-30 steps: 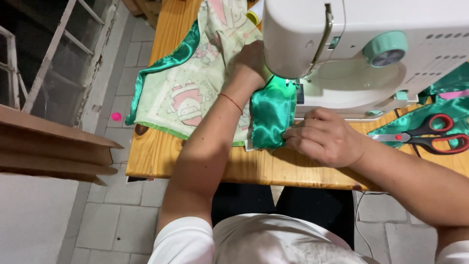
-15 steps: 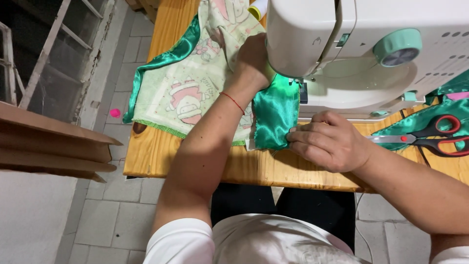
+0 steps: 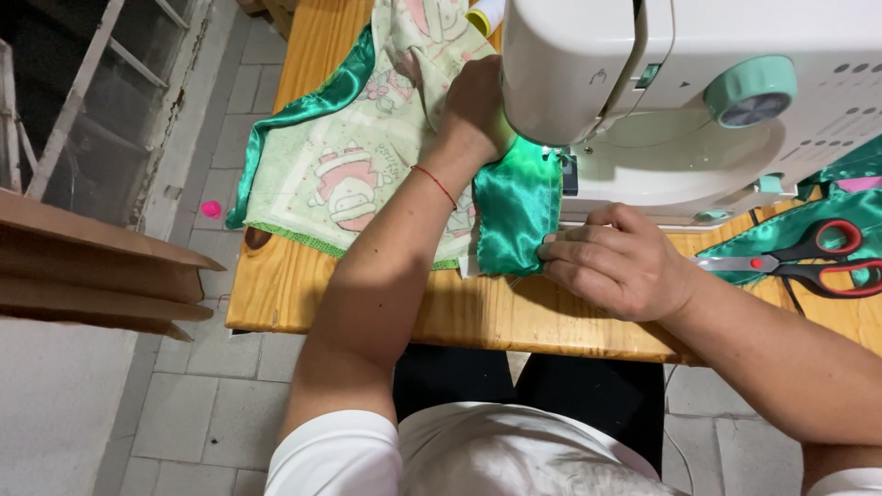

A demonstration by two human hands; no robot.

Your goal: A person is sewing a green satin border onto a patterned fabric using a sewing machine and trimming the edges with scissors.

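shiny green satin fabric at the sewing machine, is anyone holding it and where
Yes. The right hand pinches the shiny green satin fabric at its near right edge; the left hand presses the cloth flat behind the white sewing machine.

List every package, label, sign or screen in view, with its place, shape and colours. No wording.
Cardboard box flaps: left edge, beside the wooden table; flat, brown, unprinted.
Small marks on the sewing machine: near the mint dial; tiny grey symbols on a white body.
Printed pictures on the pale cloth: left of the left hand; pink and green cartoon figures.
No signs or screens show.
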